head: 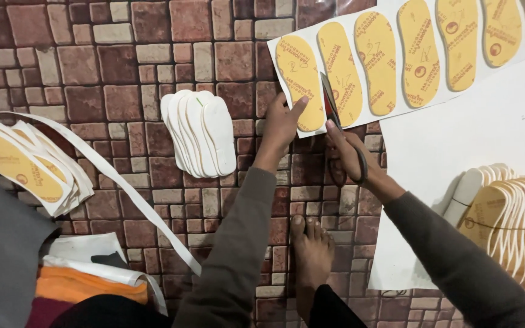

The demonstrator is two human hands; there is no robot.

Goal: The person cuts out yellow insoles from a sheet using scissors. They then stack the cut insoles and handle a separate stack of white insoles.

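A long white sheet printed with several yellow insole shapes lies on the patterned brick floor at the upper right. My left hand pinches the sheet's left end, thumb on the outermost yellow insole. My right hand grips black scissors, whose blades rise into the sheet between the first two insoles. My bare foot rests on the floor below both hands.
A fanned stack of white insoles lies left of my hands. Cut yellow insoles pile at the far left, with a long white offcut strip trailing down. More stacked insoles sit on a white sheet at right.
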